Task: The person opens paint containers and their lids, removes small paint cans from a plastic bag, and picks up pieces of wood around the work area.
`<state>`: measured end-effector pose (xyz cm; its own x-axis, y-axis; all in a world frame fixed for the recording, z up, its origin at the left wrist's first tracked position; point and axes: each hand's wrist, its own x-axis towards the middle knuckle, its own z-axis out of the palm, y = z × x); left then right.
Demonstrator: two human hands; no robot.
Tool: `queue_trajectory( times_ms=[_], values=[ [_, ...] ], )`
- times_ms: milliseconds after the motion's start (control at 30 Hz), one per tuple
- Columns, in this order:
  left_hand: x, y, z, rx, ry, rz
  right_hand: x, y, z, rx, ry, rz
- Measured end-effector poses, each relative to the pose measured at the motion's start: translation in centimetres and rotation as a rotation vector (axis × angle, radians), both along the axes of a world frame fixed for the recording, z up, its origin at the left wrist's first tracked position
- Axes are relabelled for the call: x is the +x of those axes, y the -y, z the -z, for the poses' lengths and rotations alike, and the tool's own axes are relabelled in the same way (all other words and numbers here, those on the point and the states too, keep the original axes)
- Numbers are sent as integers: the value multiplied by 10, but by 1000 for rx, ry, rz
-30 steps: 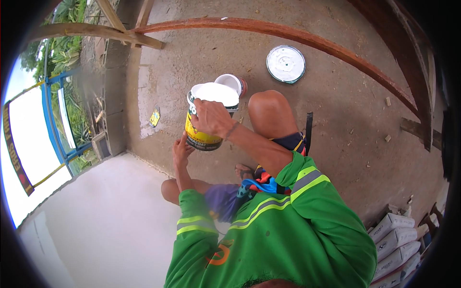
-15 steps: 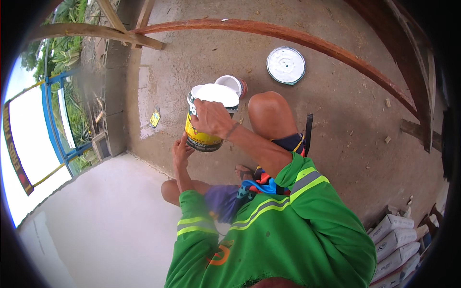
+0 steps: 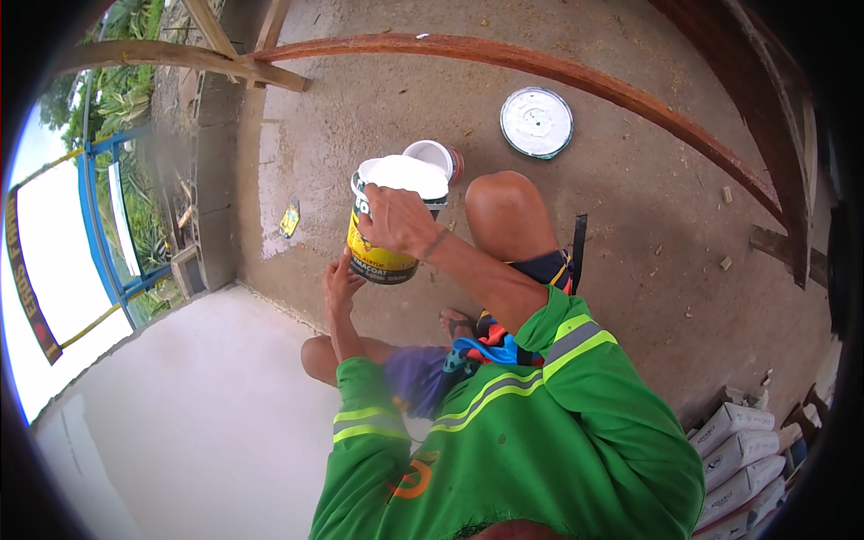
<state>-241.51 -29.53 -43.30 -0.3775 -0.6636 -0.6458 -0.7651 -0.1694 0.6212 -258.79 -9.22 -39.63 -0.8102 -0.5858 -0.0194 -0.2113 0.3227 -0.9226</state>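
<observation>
I hold a large paint bucket (image 3: 387, 264) with a yellow and dark label, tilted away from me. Thick white paint (image 3: 407, 174) shows at its mouth. My right hand (image 3: 398, 222) is closed at the upper side of the bucket, near the rim. Low on its left side, my left hand (image 3: 340, 284) supports the base, its fingers partly hidden. Just beyond the big bucket's mouth stands a smaller white pail (image 3: 427, 155) with a reddish outer side. The larger bucket hides part of it, and I cannot tell whether paint is flowing in.
A round paint-smeared lid (image 3: 536, 123) lies on the concrete floor. A reddish wooden beam (image 3: 504, 56) crosses the far side. To the left are a yellow scrap (image 3: 289, 219) and a white wall (image 3: 198, 396). Stacked white packages (image 3: 742, 450) sit at lower right.
</observation>
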Motion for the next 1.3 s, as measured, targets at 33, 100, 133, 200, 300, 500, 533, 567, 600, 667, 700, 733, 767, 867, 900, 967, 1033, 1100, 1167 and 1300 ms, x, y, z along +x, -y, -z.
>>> queue_trajectory(
  times_ms=[33,100,133,200,300,500,533,567,600,667,700,733,767,867,900,967,1033,1100,1167,1300],
  values=[
    [-1,-1,-1,-2,7,2,0,0,1,1,0,0],
    [-2,-2,-3,-6,8,6,0,0,1,10,7,-3],
    [-3,-3,-3,-11,10,9,0,-1,1,10,7,-3],
    [-3,-3,-3,-10,6,8,0,0,1,18,5,2],
    [-2,-3,-2,-8,1,6,1,-1,1,12,2,-6],
    [2,-2,0,2,-4,0,3,-1,1,12,-14,-5],
    [3,-2,0,3,-5,1,4,0,1,11,-13,-7],
    [4,-1,0,2,-4,-1,4,1,1,-1,-16,-5],
    [3,-2,0,5,-4,1,4,0,1,-8,-21,2],
    [0,-3,0,10,-5,6,4,-1,2,-2,-24,9],
    [0,-3,0,6,-5,5,3,-1,3,-2,-25,9],
    [0,-3,0,3,-6,6,3,0,3,-3,-25,12],
    [-1,-2,0,2,-6,8,3,0,3,6,-26,10],
    [-1,-1,-1,7,-13,11,3,0,4,15,-23,8],
    [-1,-1,0,3,-8,13,3,1,4,16,-19,6],
    [0,0,1,-2,-3,17,3,0,4,10,-18,6],
    [1,0,1,8,-9,15,4,-1,4,5,-17,4],
    [2,-2,2,4,-8,8,5,-1,3,5,-23,8],
    [3,-4,2,0,-7,1,6,-1,3,6,-22,2],
    [8,-5,7,13,-16,-16,7,0,2,-5,-50,-3]
  ],
)
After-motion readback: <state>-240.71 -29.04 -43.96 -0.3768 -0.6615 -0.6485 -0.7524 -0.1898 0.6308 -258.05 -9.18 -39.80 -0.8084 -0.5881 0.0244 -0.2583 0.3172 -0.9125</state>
